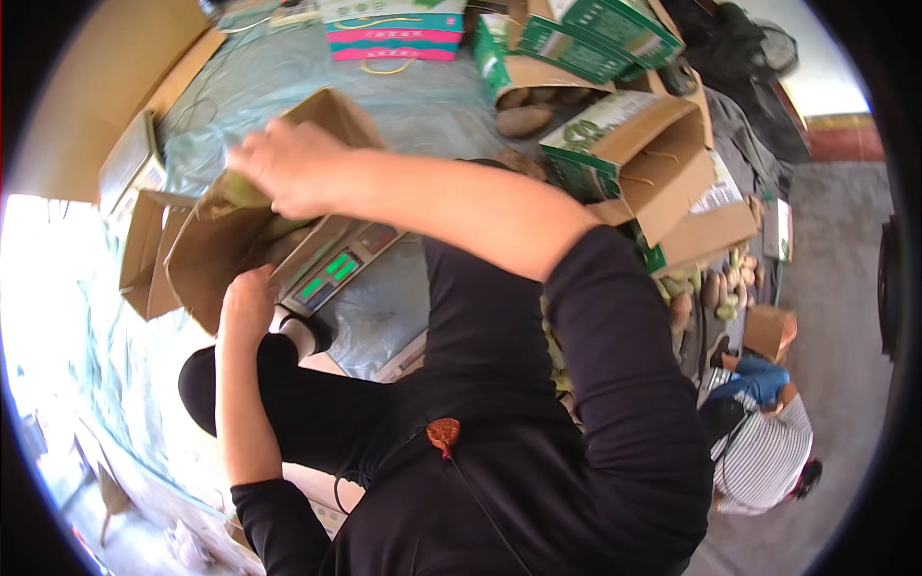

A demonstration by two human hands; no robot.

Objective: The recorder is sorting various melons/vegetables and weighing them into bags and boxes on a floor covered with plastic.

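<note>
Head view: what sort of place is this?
Probably a produce-packing room: a digital scale, green-and-white cartons and loose tuber-like produce are in view.

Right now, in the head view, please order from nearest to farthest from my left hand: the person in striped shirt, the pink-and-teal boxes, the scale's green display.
1. Scale's green display: just right of your left hand.
2. Pink-and-teal boxes: at the top edge.
3. Person in striped shirt: far lower right.

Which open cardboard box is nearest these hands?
The brown cardboard box beside the glowing green display: the left hand and right hand are at it; the green cardboard boxes sit farther right.
</note>
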